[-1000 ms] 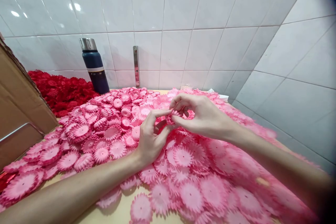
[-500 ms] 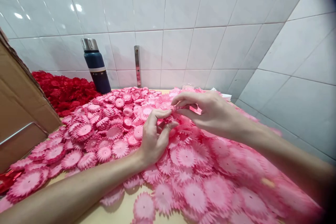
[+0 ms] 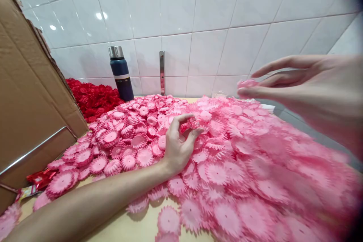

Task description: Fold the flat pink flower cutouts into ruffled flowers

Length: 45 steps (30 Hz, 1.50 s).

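The left hand [image 3: 178, 141] rests on a broad heap of pink paper flowers [image 3: 227, 159] that covers most of the table [image 3: 133, 228], its forearm lying across the bare wooden edge nearest the camera. Its thumb and forefinger are curled toward each other and pinch a small pink flower piece [image 3: 192, 123] just above the heap, with the other fingers loosely bent beneath. The right hand [image 3: 306, 83] is raised well above the pile, off to the right and close to the camera, so it looks large and a little blurred. Its fingers are stretched out long and nearly flat, and between the thumb and the fingertips sits a thin pink flower layer [image 3: 247, 83], held lightly at the very tips. The two hands are well apart, each with its own pink piece. Behind the pink heap, against the white tiled wall [image 3: 215, 19], lies a smaller mound of red paper flowers [image 3: 93, 96], and just beside it stands a dark blue flask [image 3: 121, 73] with a metal cap, upright. A narrow metal strip [image 3: 162, 72] is fixed to the tiles to the right of the flask. On the left a cardboard box [image 3: 31, 94] leans in, with a red wrapper [image 3: 39, 179] lying at its foot.
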Each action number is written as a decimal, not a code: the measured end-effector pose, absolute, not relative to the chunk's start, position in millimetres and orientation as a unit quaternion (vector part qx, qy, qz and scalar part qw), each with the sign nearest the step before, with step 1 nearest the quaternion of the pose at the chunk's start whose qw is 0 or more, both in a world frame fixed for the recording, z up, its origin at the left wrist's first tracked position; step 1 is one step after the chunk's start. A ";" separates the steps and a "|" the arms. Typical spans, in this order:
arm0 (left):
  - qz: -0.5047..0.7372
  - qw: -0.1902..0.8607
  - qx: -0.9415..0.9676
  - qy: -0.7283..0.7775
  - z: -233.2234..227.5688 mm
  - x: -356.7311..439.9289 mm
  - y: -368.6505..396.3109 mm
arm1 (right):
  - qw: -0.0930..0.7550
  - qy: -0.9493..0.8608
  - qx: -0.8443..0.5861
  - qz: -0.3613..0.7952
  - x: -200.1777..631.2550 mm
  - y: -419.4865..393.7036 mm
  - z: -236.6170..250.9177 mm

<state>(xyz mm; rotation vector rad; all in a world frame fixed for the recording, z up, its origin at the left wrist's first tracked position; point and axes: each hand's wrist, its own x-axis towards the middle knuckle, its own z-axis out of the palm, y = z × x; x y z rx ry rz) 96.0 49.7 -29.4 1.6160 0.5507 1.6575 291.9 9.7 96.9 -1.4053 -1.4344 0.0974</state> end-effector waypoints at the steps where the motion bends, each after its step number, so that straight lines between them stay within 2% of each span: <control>1: 0.646 0.368 0.632 0.220 -29.6 95.9 49.9 | 0.512 -0.605 -0.605 0.072 284.4 7.9 95.8; 6: 0.617 0.368 0.662 0.211 -29.4 92.8 47.5 | 0.466 -0.678 -0.547 0.156 271.1 16.8 82.9; 12: 0.559 0.264 0.775 0.130 -21.2 86.8 42.2 | 0.428 -0.725 -0.492 0.222 265.1 27.7 65.1; 16: 0.553 0.196 0.798 0.141 -18.5 85.6 40.6 | 0.413 -0.754 -0.474 0.191 256.0 26.2 60.2; 19: 0.548 0.190 0.799 0.158 -18.3 85.7 39.6 | 0.447 -0.726 -0.509 0.117 258.9 25.5 63.4; 22: 0.555 0.198 0.790 0.169 -18.2 86.2 39.8 | 0.472 -0.680 -0.560 0.041 268.4 27.5 69.8; 26: 0.562 0.242 0.769 0.188 -19.4 87.2 42.5 | 0.408 -0.715 -0.567 0.006 275.3 29.6 74.9; 32: 0.563 0.311 0.747 0.172 -21.5 89.5 42.9 | 0.346 -0.803 -0.463 0.141 265.2 23.5 68.4; 38: 0.583 0.395 0.686 0.183 -25.1 92.5 42.9 | 0.371 -0.789 -0.480 0.101 259.8 18.5 71.3; 42: 0.601 0.421 0.657 0.173 -28.0 92.0 46.8 | 0.300 -0.807 -0.464 0.211 256.8 14.1 75.3; 45: 0.597 0.424 0.656 0.183 -27.7 91.4 48.4 | 0.289 -0.809 -0.457 0.230 255.2 13.6 72.6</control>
